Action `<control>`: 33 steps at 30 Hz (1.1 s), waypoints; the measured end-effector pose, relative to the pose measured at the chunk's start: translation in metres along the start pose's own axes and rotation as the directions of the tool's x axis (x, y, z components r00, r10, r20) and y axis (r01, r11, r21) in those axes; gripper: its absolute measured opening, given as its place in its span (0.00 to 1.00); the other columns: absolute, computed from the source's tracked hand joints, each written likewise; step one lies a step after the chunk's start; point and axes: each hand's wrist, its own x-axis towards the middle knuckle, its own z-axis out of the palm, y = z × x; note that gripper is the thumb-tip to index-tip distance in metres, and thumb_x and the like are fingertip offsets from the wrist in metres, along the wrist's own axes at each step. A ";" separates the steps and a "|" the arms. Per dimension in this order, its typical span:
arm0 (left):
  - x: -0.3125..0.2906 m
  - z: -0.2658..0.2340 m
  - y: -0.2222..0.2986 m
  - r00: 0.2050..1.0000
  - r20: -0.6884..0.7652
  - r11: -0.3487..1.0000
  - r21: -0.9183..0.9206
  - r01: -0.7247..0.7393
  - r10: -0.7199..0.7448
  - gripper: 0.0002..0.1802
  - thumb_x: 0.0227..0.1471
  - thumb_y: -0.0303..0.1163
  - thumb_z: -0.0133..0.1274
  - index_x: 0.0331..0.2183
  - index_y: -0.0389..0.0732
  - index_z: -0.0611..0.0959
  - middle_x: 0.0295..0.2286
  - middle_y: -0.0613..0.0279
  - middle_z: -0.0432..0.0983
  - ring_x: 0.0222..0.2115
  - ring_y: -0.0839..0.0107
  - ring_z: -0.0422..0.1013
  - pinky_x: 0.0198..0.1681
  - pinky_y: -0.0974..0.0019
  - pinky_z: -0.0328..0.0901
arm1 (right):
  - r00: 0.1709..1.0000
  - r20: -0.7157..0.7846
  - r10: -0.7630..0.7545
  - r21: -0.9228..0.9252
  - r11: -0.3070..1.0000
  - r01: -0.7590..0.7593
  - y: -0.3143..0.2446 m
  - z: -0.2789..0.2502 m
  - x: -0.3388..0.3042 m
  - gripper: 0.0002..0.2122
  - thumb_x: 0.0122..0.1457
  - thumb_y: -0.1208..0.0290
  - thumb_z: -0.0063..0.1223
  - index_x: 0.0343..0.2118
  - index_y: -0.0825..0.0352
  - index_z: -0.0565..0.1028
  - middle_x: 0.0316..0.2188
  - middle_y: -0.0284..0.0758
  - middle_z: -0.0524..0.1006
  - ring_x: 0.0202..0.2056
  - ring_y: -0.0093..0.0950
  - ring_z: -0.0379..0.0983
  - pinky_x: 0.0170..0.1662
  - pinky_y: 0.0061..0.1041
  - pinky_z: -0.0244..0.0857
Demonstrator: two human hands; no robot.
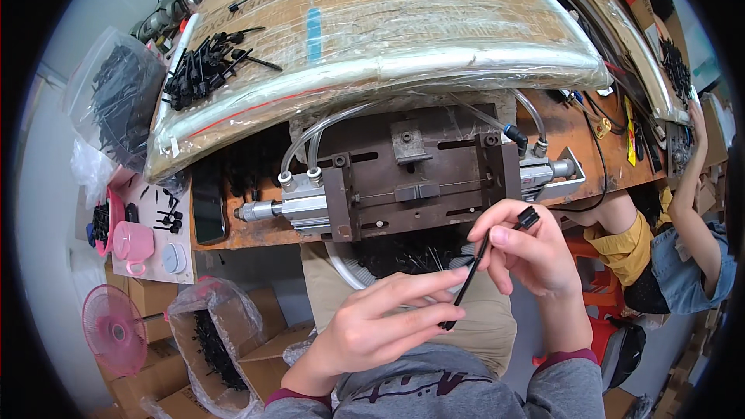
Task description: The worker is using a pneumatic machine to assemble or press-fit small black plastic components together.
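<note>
A slim black plastic rod with a thicker ribbed head (472,275) slants between my hands, in front of the metal fixture. My right hand (541,254) pinches it near the head between thumb and fingers. Lower down, the fingers of my left hand (380,324) are closed around the rod near its bottom end. Beyond them is the brown metal fixture (458,161), with a silver air cylinder (306,208) on its left and another cylinder (537,177) on its right. A small grey block (417,192) sits in the fixture's middle.
Similar black parts (203,70) lie heaped on the plastic-wrapped cardboard (372,23) behind the fixture. A phone (208,206), pink cup (133,242) and pink fan (114,330) are to the left. Below the fan's level stands a lined box (215,353). At right, another person's arm (687,194) reaches to a bench.
</note>
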 end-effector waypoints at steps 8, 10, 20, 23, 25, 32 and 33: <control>-0.002 -0.001 -0.002 0.995 0.045 0.982 0.166 -0.092 0.086 0.17 0.33 0.22 0.64 0.33 0.33 0.87 0.46 0.50 0.78 0.37 0.60 0.78 0.40 0.64 0.73 | 0.999 -0.021 -0.028 -0.100 0.995 0.026 0.004 0.009 -0.003 0.08 0.63 0.75 0.50 0.37 0.76 0.77 0.24 0.38 0.78 0.17 0.23 0.74 0.22 0.19 0.68; -0.003 0.000 -0.002 0.997 0.043 0.981 0.180 -0.078 0.071 0.17 0.33 0.22 0.64 0.33 0.33 0.86 0.46 0.50 0.78 0.37 0.60 0.78 0.39 0.64 0.73 | 0.998 -0.035 -0.055 -0.104 0.993 0.051 0.006 0.010 -0.004 0.08 0.63 0.76 0.50 0.37 0.77 0.77 0.24 0.38 0.78 0.17 0.23 0.74 0.22 0.19 0.68; -0.005 0.005 -0.010 0.993 0.016 0.974 0.195 -0.115 0.114 0.18 0.32 0.22 0.64 0.33 0.31 0.86 0.46 0.48 0.77 0.36 0.59 0.78 0.38 0.63 0.74 | 0.993 -0.068 -0.100 -0.147 0.985 0.089 0.016 0.009 -0.004 0.07 0.63 0.77 0.51 0.37 0.76 0.77 0.26 0.38 0.79 0.18 0.22 0.74 0.21 0.19 0.68; -0.005 0.007 -0.013 0.991 -0.006 0.959 0.256 -0.124 0.130 0.16 0.36 0.20 0.63 0.34 0.29 0.84 0.47 0.47 0.76 0.37 0.58 0.77 0.37 0.63 0.74 | 0.988 -0.095 -0.118 -0.180 0.979 0.100 0.020 0.010 -0.003 0.07 0.63 0.77 0.50 0.40 0.76 0.76 0.28 0.39 0.79 0.19 0.22 0.74 0.23 0.19 0.69; -0.004 0.009 -0.013 0.991 -0.037 0.938 0.329 -0.108 0.127 0.15 0.41 0.18 0.61 0.36 0.26 0.81 0.48 0.44 0.75 0.39 0.56 0.77 0.38 0.62 0.73 | 0.980 -0.119 -0.161 -0.232 0.964 0.130 0.023 0.013 -0.002 0.09 0.63 0.78 0.50 0.43 0.76 0.75 0.29 0.39 0.79 0.21 0.21 0.75 0.24 0.18 0.70; 0.002 0.015 -0.048 0.994 -0.088 0.674 0.739 0.021 0.066 0.15 0.39 0.25 0.63 0.34 0.36 0.82 0.48 0.55 0.76 0.37 0.63 0.77 0.38 0.66 0.71 | 0.892 -0.115 -0.436 -0.205 0.890 0.408 0.017 0.008 -0.010 0.24 0.66 0.59 0.43 0.52 0.79 0.67 0.46 0.52 0.74 0.43 0.37 0.77 0.47 0.31 0.71; 0.003 0.017 -0.048 0.995 -0.087 0.664 0.748 0.028 0.056 0.15 0.39 0.25 0.63 0.35 0.37 0.82 0.48 0.55 0.76 0.36 0.64 0.77 0.38 0.66 0.71 | 0.884 -0.132 -0.448 -0.200 0.886 0.419 0.014 0.012 -0.012 0.26 0.66 0.55 0.43 0.53 0.79 0.67 0.47 0.53 0.73 0.45 0.39 0.76 0.49 0.33 0.71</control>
